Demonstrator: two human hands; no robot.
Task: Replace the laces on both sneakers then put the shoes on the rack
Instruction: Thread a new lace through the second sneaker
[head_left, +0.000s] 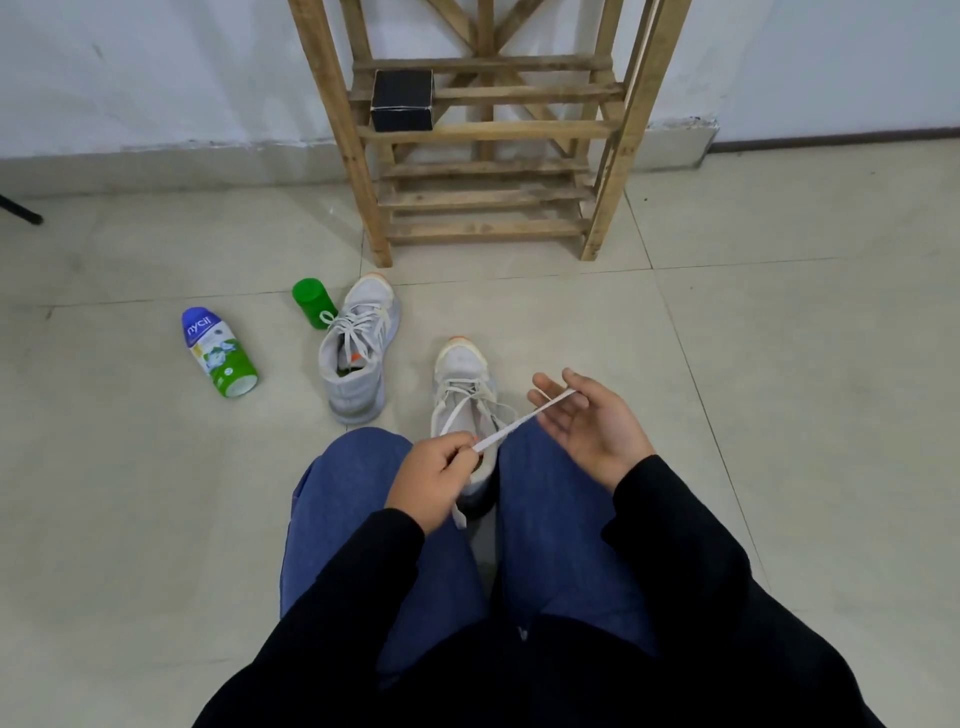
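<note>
A: How far along is the lacing?

B: About halfway, I'd judge. The far sneaker (358, 358), out beyond the left hand (434, 480) and further to its left, looks fully laced, with a small bow at the top.

A: And the one being worked on?

B: The near sneaker (462, 384) stands just ahead of the left hand, between the knees. Its lower eyelets show crossed lacing, but the top is open and nothing is tied.

A: What are the hands doing?

B: The left hand pinches the lace (511, 423) between thumb and fingertips. From there the lace runs taut up to the right hand (589, 423), which is palm up with its fingers loosely spread, the lace lying across them. I can't tell whether the thumb traps it.

A: So what's left?

B: Probably the upper eyelets and a knot on this shoe, then both shoes go onto the rack (488, 130), which stands well ahead of both hands against the wall. Neither shoe is on it yet; only a black box (402, 101) sits on a shelf.

A: Anything in the way?

B: A powder bottle (218, 353) and a green jar (314, 304) lie far to the left of the left hand, clear of the rack.
</note>
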